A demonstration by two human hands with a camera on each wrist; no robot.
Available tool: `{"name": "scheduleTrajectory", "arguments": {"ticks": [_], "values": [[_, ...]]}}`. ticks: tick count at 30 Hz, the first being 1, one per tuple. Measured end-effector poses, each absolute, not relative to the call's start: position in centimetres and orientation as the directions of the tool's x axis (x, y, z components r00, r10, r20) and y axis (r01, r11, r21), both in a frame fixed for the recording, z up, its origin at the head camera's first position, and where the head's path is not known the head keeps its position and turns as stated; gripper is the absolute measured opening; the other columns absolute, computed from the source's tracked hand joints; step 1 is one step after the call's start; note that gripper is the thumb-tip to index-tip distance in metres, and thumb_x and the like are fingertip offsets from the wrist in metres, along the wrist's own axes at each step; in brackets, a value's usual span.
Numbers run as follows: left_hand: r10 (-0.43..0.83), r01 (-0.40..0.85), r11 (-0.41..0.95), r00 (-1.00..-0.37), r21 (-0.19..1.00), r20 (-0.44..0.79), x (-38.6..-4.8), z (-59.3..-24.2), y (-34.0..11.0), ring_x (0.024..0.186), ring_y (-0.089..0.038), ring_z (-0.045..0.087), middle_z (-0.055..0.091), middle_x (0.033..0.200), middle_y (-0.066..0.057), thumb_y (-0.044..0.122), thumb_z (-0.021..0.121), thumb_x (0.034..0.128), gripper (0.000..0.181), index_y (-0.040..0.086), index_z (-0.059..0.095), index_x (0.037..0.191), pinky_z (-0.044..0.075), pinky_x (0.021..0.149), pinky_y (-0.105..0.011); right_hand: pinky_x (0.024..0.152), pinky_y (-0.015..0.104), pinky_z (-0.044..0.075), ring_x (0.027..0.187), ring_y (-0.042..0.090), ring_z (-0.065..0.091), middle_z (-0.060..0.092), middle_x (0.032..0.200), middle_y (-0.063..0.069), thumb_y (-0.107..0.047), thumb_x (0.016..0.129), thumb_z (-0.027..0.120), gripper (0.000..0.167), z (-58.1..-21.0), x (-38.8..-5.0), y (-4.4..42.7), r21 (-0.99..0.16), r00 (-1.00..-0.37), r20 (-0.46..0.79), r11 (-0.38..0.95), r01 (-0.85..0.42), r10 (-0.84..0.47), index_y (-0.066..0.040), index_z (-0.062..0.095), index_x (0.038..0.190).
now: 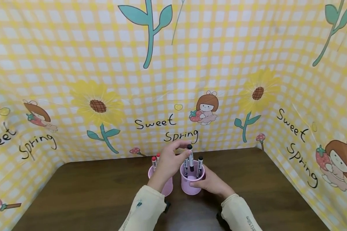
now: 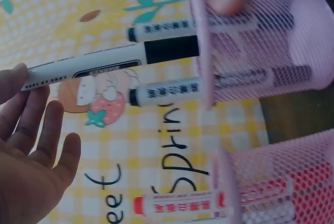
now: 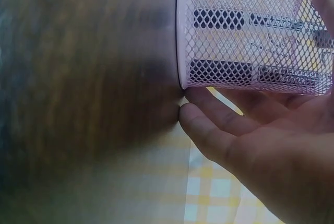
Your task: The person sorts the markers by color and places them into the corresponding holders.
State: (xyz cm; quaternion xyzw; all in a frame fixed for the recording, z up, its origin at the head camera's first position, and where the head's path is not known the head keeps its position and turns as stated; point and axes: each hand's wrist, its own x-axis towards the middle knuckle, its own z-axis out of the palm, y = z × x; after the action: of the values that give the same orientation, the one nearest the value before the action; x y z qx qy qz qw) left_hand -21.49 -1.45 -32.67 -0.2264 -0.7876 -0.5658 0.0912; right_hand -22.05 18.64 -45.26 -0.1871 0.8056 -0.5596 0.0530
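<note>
In the head view my left hand (image 1: 169,162) pinches one end of a black-and-white marker (image 1: 191,158) between thumb and fingers. The marker (image 2: 109,65) stands nearly upright, its black capped end at the mouth of a pink mesh pen cup (image 1: 191,188). Two other black markers (image 2: 167,94) lean inside that cup, their ends above the rim. My right hand (image 1: 215,183) holds the cup from the right, thumb over the near rim. In the right wrist view, its fingers (image 3: 209,132) lie along the mesh wall (image 3: 250,41) near the base.
A second pink mesh cup (image 1: 169,187) with red markers (image 1: 154,162) stands just left, partly hidden behind my left hand and wrist. Both cups are on a dark wooden table (image 1: 104,192). A yellow checked cloth (image 1: 75,64) hangs around the back and sides.
</note>
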Motion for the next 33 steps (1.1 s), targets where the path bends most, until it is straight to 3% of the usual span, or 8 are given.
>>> {"name": "scheduleTrajectory", "arguments": {"ticks": [5,13,19,24,33], "values": [[0.278,0.421,0.328,-0.899,0.846,0.339,-22.4,-33.2,-1.2,0.114,-0.020,0.059,0.068,0.114,0.002,0.019,0.075,0.0930,0.024,0.017,0.072,0.117,0.050,0.093,-0.048,0.102,0.050,0.042,0.118,0.028,0.058,0.059,0.133,0.014,-0.022,0.083,0.084,0.078,-45.2,-22.1,18.6,-0.913,-0.925,0.122,0.325,-0.246,-0.360,-0.002,0.040,0.145],[0.335,0.432,0.302,-0.882,0.850,0.330,-24.2,-35.0,-0.7,0.114,-0.019,0.059,0.068,0.106,0.004,0.016,0.076,0.0916,0.021,0.014,0.073,0.112,0.045,0.099,-0.052,0.101,0.047,0.042,0.118,0.030,0.058,0.060,0.132,0.015,-0.022,0.084,0.084,0.079,-44.6,-21.8,18.6,-0.918,-0.924,0.122,0.313,-0.244,-0.362,-0.001,0.039,0.146],[0.368,0.381,0.340,-0.895,0.860,0.251,-24.8,-36.0,-0.5,0.112,-0.019,0.060,0.069,0.107,0.007,0.018,0.075,0.0920,0.020,0.016,0.073,0.112,0.047,0.096,-0.048,0.100,0.041,0.044,0.117,0.030,0.059,0.060,0.131,0.016,-0.021,0.085,0.083,0.079,-44.7,-21.8,18.5,-0.919,-0.919,0.130,0.303,-0.252,-0.372,0.000,0.038,0.146],[0.382,0.330,0.368,-0.906,0.869,0.183,-25.0,-36.3,-0.4,0.106,-0.018,0.059,0.068,0.108,0.006,0.019,0.074,0.0932,0.019,0.018,0.072,0.112,0.050,0.090,-0.043,0.101,0.045,0.043,0.117,0.029,0.058,0.059,0.132,0.015,-0.022,0.084,0.084,0.080,-44.7,-21.9,18.4,-0.915,-0.919,0.130,0.311,-0.256,-0.373,-0.001,0.038,0.147],[0.423,0.363,0.352,-0.884,0.863,0.199,-25.2,-37.2,-0.3,0.106,-0.018,0.059,0.068,0.111,-0.001,0.016,0.073,0.0946,0.023,0.021,0.072,0.117,0.049,0.090,-0.043,0.104,0.050,0.041,0.122,0.031,0.055,0.056,0.137,0.018,-0.020,0.085,0.084,0.086,-44.8,-22.0,18.6,-0.925,-0.909,0.149,0.269,-0.267,-0.390,0.001,0.033,0.151]]}}
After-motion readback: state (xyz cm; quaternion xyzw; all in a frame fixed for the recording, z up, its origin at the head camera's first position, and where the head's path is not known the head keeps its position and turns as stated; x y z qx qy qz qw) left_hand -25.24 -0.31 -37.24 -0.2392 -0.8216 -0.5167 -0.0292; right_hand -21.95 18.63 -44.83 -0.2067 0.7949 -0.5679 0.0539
